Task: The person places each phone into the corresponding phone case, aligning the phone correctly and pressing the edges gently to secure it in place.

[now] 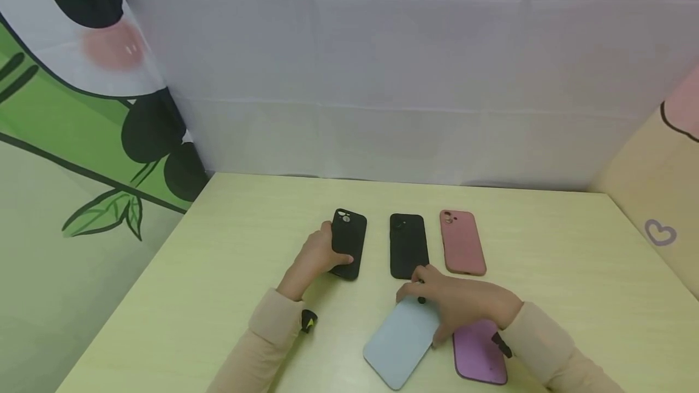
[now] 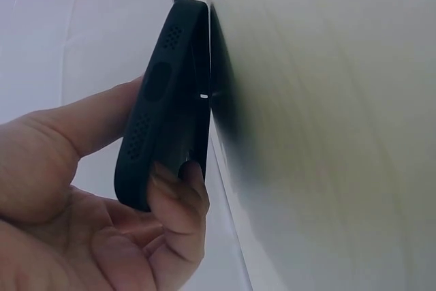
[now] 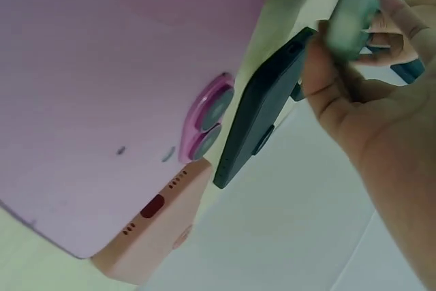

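My left hand (image 1: 317,256) grips a black phone case (image 1: 354,238) by its side, thumb across its back. In the left wrist view that case (image 2: 160,93) is tilted up on edge, its hollow inside showing and fingers curled over its rim. My right hand (image 1: 469,299) holds a light blue phone case (image 1: 401,344) near its camera end, fingers at the top and thumb at one side. Only a blurred edge of the light blue case (image 3: 354,18) shows in the right wrist view. Partly under my right wrist lies a purple phone case (image 1: 480,356).
A second black phone case (image 1: 408,247) lies just beyond my right fingertips, with a pink phone case (image 1: 463,244) to its right. All are over a pale wooden table (image 1: 229,247). A white sheet (image 1: 409,77) hangs behind the table's far edge.
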`<action>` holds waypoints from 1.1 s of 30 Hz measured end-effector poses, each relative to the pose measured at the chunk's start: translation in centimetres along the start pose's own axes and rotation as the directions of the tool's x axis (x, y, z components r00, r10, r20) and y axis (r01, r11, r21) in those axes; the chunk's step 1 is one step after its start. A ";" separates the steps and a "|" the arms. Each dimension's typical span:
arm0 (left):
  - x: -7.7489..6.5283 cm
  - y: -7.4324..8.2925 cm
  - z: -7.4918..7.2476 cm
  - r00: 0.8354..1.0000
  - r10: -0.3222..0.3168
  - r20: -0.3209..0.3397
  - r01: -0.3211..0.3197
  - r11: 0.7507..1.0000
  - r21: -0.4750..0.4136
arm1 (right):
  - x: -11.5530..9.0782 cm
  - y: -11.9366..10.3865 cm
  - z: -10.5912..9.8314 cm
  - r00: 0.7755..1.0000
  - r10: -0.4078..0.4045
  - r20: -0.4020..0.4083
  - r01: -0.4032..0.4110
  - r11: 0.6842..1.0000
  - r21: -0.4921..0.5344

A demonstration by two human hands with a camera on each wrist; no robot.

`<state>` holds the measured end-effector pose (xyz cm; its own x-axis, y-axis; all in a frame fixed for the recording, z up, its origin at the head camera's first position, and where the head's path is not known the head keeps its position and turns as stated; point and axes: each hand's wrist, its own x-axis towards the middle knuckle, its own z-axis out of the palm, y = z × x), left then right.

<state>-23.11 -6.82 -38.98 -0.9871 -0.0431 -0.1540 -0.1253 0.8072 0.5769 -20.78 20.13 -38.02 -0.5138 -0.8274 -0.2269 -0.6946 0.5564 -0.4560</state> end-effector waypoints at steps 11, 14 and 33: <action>0.0 -0.1 -0.3 0.999 -0.029 -0.027 0.028 1.000 -0.009 | -0.2 1.3 -0.4 0.998 -0.047 -0.036 0.051 0.991 0.120; 0.1 -0.3 -0.4 0.999 -0.017 -0.048 0.017 1.000 -0.013 | -0.2 1.9 -0.5 0.996 -0.070 -0.063 0.082 0.972 0.220; 0.2 -0.7 -1.1 0.998 -0.012 0.058 0.024 0.979 -0.201 | -0.2 2.0 -0.3 0.978 0.187 -0.094 -0.039 0.607 0.794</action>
<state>-23.27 -8.06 -38.55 -0.9780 -0.0188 -0.2077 -0.1663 0.6711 0.7225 -22.20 21.42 -38.60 -0.6799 -0.6976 -0.2260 -0.0013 0.3094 -0.9509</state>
